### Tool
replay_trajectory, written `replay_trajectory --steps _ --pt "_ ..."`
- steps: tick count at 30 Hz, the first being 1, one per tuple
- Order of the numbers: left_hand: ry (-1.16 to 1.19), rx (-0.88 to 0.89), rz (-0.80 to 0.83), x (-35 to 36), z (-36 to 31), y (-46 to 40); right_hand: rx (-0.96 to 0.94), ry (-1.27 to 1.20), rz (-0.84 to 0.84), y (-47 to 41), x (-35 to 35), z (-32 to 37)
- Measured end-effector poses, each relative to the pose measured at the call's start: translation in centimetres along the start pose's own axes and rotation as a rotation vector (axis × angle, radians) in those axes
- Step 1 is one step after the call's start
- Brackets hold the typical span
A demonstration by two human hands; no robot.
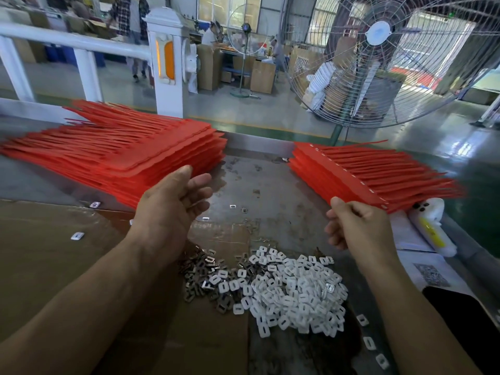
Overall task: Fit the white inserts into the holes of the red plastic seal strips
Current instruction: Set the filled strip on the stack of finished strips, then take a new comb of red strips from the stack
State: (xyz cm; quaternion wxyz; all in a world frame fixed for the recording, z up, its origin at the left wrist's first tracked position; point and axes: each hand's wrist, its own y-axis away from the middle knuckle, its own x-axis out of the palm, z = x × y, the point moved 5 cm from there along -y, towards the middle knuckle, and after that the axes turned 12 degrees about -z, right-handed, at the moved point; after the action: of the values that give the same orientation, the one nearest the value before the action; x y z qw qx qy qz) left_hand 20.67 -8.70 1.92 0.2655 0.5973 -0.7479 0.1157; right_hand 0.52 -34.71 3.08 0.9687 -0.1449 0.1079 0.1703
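Nearest the person, a heap of white inserts (297, 290) is lying on the worktable (270, 185), running on its left into a smaller heap of dark metal clips (200, 277). A few stray inserts are sitting along the right edge, where a black object (465, 315) is being cut off by the frame. Sheets of cardboard (54, 253) are covering the near left of the table.

Above the heap, the left hand (173, 209) is hovering with fingers relaxed and spread, gripping nothing, just short of the left stack of red seal strips (121, 155). The right hand (359, 226) is curling its fingers at the near corner of the right stack of red seal strips (365, 177); motion blur is making it impossible to tell whether it is pinching a strip. That stack's top strip is showing a row of white spots. The far strip tails in both stacks are blurring together.

A white bottle (433, 228) is lying beside the right stack. Beyond the table, a large fan (378, 63) and a white post (167, 63) are standing.
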Motion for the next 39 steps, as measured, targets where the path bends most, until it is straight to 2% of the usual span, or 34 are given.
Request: replay_trajectory --steps 6,9,20,22,26,28,29,34,39 --pt "0.159 -0.171 -0.154 -1.3 0.8 -0.3 -0.002 0.002 0.047 0.5 0.4 0.1" --pt "0.179 -0.193 -0.209 -1.6 0.9 -0.6 -0.001 0.001 0.066 0.9 0.6 0.3" --pt "0.169 -0.160 -0.180 -1.5 -0.6 -1.0 0.007 0.013 0.119 1.0 0.8 -0.2" --pt "0.138 -0.209 -0.047 -0.1 -0.6 0.3 0.012 0.000 0.115 0.9 0.7 -0.2" --pt "-0.250 -0.326 0.523 3.3 1.7 4.8 0.012 -0.048 0.135 1.1 1.0 0.3" --pt "-0.248 -0.414 0.751 4.0 2.6 6.8 -0.001 -0.066 0.209 1.5 1.4 0.7" --pt "-0.217 -0.450 0.803 4.2 2.8 7.2 -0.007 -0.066 0.257 1.8 1.6 1.0" --pt "-0.260 -0.477 0.796 4.3 3.6 7.5 -0.035 -0.102 0.520 3.6 3.5 1.8" --pt "-0.329 -0.480 0.780 4.3 3.8 7.8 -0.077 -0.066 0.696 4.6 5.1 1.9"
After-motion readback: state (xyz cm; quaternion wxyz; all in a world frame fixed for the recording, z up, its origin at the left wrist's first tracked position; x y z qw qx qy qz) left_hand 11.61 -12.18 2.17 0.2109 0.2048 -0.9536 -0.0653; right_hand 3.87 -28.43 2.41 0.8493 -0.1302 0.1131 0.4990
